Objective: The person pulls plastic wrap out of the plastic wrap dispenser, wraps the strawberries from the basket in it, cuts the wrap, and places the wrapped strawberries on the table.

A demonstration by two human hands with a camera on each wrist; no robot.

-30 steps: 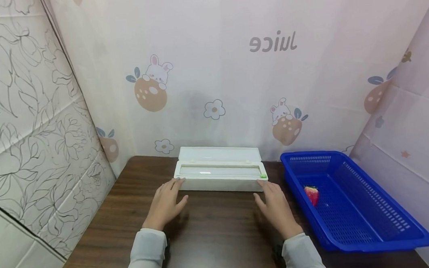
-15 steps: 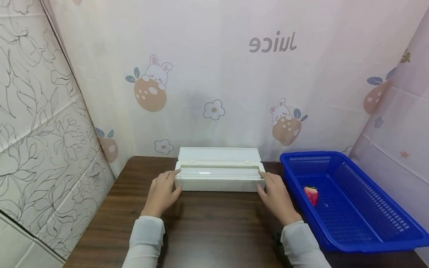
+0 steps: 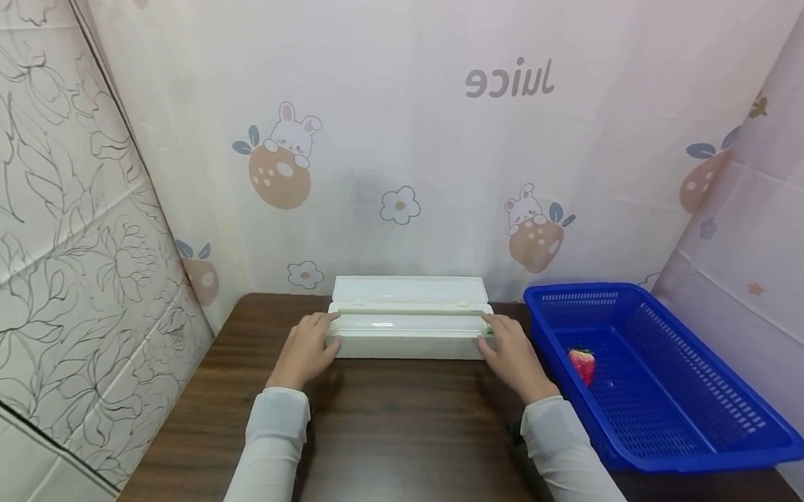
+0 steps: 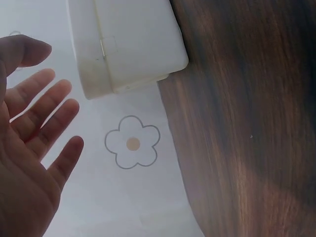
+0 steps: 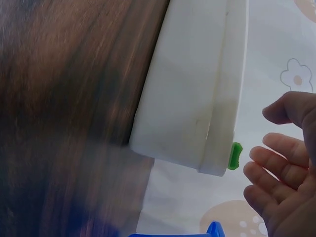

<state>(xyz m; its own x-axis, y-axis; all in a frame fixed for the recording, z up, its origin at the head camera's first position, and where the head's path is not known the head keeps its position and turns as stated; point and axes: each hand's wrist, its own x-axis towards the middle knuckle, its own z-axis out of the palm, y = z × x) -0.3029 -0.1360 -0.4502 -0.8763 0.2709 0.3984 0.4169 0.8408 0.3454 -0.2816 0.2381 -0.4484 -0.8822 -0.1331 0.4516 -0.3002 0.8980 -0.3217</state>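
Observation:
A long white cling film dispenser (image 3: 407, 347) stands at the back of the table, its lid (image 3: 409, 290) raised behind it. Inside the top window lies a pale, shiny roll (image 3: 385, 324). My left hand (image 3: 303, 351) hovers by the left end, fingertips over the top edge. At the opposite end, my right hand (image 3: 513, 351) is beside the corner, close to a small green slide cutter (image 5: 236, 156). Both wrist views show relaxed, parted fingers with a gap between them and the white casing; neither hand holds anything.
A blue plastic basket (image 3: 605, 422) with a strawberry (image 3: 582, 366) in it stands to the right on the dark wooden table (image 3: 398, 441). Patterned cloth (image 3: 396, 130) hangs close behind the dispenser, and more covers both sides.
Both hands have moved from the dispenser's front corners up over its ends. The right hand covered the green cutter half a second ago; part of it shows again now.

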